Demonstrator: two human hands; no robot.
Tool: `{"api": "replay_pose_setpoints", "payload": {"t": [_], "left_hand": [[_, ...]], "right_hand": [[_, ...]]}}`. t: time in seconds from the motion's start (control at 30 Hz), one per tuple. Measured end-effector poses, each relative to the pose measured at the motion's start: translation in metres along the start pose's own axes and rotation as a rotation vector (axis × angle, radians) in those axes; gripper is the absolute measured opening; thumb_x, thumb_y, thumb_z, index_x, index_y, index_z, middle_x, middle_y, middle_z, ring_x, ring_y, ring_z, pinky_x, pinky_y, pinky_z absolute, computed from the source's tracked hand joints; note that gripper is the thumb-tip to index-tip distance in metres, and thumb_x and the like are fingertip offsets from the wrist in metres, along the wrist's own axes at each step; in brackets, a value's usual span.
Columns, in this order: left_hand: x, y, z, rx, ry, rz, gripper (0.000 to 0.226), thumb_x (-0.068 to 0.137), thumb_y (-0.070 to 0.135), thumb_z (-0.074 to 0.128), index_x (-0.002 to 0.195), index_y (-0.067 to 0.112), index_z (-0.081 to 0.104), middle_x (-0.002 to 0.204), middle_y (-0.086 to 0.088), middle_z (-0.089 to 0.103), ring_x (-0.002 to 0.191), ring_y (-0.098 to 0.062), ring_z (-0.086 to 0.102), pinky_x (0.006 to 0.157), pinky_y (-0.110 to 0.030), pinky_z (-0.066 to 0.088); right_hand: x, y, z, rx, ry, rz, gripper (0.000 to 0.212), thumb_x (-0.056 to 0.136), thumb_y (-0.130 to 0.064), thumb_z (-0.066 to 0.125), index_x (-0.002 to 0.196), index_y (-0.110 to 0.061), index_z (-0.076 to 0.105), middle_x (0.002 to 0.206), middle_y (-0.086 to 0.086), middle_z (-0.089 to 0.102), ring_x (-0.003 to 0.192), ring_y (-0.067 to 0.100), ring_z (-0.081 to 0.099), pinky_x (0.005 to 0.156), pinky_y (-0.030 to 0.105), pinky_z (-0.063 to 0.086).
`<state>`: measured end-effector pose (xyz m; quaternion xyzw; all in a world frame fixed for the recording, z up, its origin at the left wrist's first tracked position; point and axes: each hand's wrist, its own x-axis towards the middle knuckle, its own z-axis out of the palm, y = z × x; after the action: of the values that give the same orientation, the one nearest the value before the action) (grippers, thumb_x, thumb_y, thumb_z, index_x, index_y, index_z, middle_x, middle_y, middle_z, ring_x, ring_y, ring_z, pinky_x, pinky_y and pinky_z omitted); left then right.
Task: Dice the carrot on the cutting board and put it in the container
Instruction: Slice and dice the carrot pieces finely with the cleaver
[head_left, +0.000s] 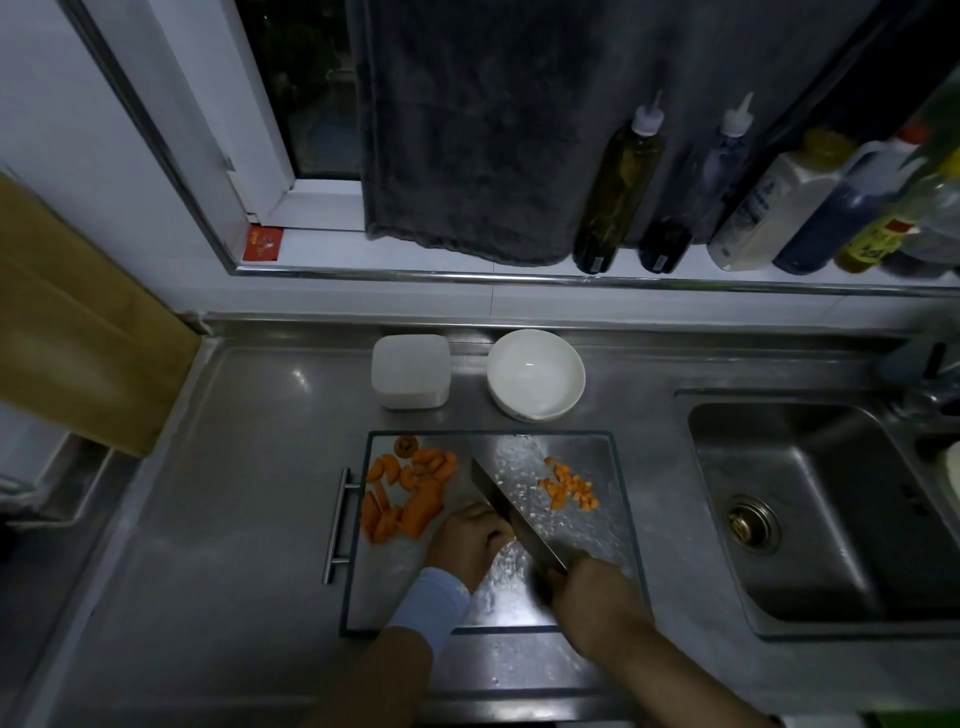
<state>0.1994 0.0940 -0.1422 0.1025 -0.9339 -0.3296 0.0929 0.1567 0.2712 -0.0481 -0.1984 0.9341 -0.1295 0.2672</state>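
Note:
A steel cutting board (613, 519) lies on the counter. Large carrot chunks (410, 493) are piled on its left part, and small diced carrot (569, 488) lies on its right part. My right hand (587, 592) grips the handle of a cleaver (514, 514), whose blade runs diagonally across the board. My left hand (467, 540) has curled fingers pressed against the blade's left side, holding down a carrot piece that is almost wholly hidden. A white square container (410, 371) and a white bowl (535, 374) stand behind the board.
A steel sink (810, 514) lies to the right of the board. Several bottles (727, 192) line the window ledge, beside a hanging dark towel (467, 130). A brown board (78, 332) leans at the left wall. A bar handle (337, 525) sticks out at the cutting board's left edge.

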Motion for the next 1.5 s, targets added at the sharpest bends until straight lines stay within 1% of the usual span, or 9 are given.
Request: {"api": "replay_pose_setpoints", "payload": {"t": [0.17, 0.4, 0.63, 0.93, 1.07, 1.17, 1.23, 1.4, 1.5], "left_hand": [[-0.001, 0.004, -0.001, -0.028, 0.035, 0.024, 0.015, 0.075, 0.02, 0.058, 0.067, 0.02, 0.07, 0.074, 0.003, 0.065, 0.073, -0.008, 0.052, 0.068, -0.012, 0.035], [-0.006, 0.005, -0.002, 0.073, 0.073, 0.094, 0.025, 0.08, 0.022, 0.048, 0.072, 0.02, 0.071, 0.077, 0.004, 0.067, 0.072, -0.011, 0.059, 0.074, -0.014, 0.038], [-0.005, 0.006, -0.004, 0.064, 0.088, 0.102, 0.025, 0.077, 0.02, 0.047, 0.067, 0.019, 0.069, 0.071, 0.004, 0.066, 0.067, -0.012, 0.059, 0.068, -0.019, 0.044], [-0.003, 0.009, -0.007, 0.092, 0.043, 0.09, 0.022, 0.073, 0.02, 0.048, 0.062, 0.02, 0.067, 0.066, 0.005, 0.064, 0.065, -0.01, 0.056, 0.067, -0.013, 0.039], [-0.005, 0.011, -0.006, 0.098, -0.046, -0.023, 0.014, 0.086, 0.017, 0.056, 0.083, 0.018, 0.069, 0.086, 0.001, 0.066, 0.084, -0.013, 0.055, 0.074, -0.019, 0.042], [0.004, 0.022, -0.006, 0.096, -0.065, -0.111, 0.018, 0.09, 0.018, 0.053, 0.096, 0.017, 0.07, 0.1, -0.002, 0.065, 0.094, -0.018, 0.055, 0.081, -0.024, 0.04], [0.019, 0.033, -0.008, 0.048, -0.083, -0.22, 0.018, 0.087, 0.014, 0.053, 0.092, 0.016, 0.07, 0.098, -0.005, 0.065, 0.091, -0.02, 0.055, 0.079, -0.025, 0.04], [0.056, 0.074, -0.013, -0.298, -0.187, -0.456, 0.004, 0.072, 0.012, 0.068, 0.068, 0.013, 0.068, 0.066, -0.003, 0.056, 0.073, -0.017, 0.048, 0.072, -0.03, 0.044], [0.062, 0.07, -0.021, -0.242, -0.124, -0.501, 0.017, 0.09, 0.02, 0.055, 0.079, 0.019, 0.067, 0.074, 0.003, 0.056, 0.075, -0.013, 0.051, 0.072, -0.025, 0.043]], "right_hand": [[0.016, -0.013, 0.008, 0.021, -0.03, 0.017, 0.033, 0.101, -0.036, 0.042, 0.115, -0.014, 0.063, 0.113, 0.006, 0.069, 0.105, 0.019, 0.064, 0.087, 0.023, 0.046], [0.011, -0.011, -0.001, 0.101, -0.028, 0.065, 0.033, 0.096, -0.044, 0.046, 0.107, -0.019, 0.065, 0.103, 0.003, 0.071, 0.093, 0.021, 0.066, 0.081, 0.03, 0.052], [-0.007, -0.004, -0.007, 0.09, -0.022, 0.023, 0.026, 0.098, -0.041, 0.047, 0.111, -0.024, 0.062, 0.102, 0.0, 0.071, 0.094, 0.019, 0.066, 0.073, 0.026, 0.047], [0.011, -0.01, 0.006, 0.097, -0.064, 0.05, 0.031, 0.099, -0.041, 0.045, 0.109, -0.019, 0.064, 0.105, 0.003, 0.07, 0.098, 0.019, 0.065, 0.081, 0.027, 0.05], [0.021, -0.007, -0.004, 0.125, -0.09, 0.068, 0.025, 0.098, -0.042, 0.048, 0.098, -0.021, 0.062, 0.103, 0.006, 0.07, 0.095, 0.022, 0.065, 0.072, 0.027, 0.044], [0.025, 0.003, -0.019, 0.136, -0.037, 0.071, 0.021, 0.097, -0.04, 0.049, 0.107, -0.026, 0.061, 0.103, 0.002, 0.071, 0.095, 0.022, 0.066, 0.071, 0.025, 0.041], [0.03, 0.009, -0.029, 0.152, -0.001, 0.085, 0.026, 0.096, -0.04, 0.049, 0.113, -0.024, 0.062, 0.104, 0.003, 0.071, 0.097, 0.023, 0.066, 0.074, 0.027, 0.046], [0.033, 0.027, -0.054, 0.198, 0.093, 0.106, 0.025, 0.097, -0.04, 0.051, 0.112, -0.024, 0.063, 0.103, 0.004, 0.071, 0.093, 0.024, 0.065, 0.074, 0.028, 0.045], [0.031, 0.034, -0.063, 0.143, 0.129, 0.093, 0.026, 0.096, -0.045, 0.05, 0.109, -0.025, 0.06, 0.104, 0.004, 0.07, 0.097, 0.025, 0.065, 0.075, 0.029, 0.045]]}}
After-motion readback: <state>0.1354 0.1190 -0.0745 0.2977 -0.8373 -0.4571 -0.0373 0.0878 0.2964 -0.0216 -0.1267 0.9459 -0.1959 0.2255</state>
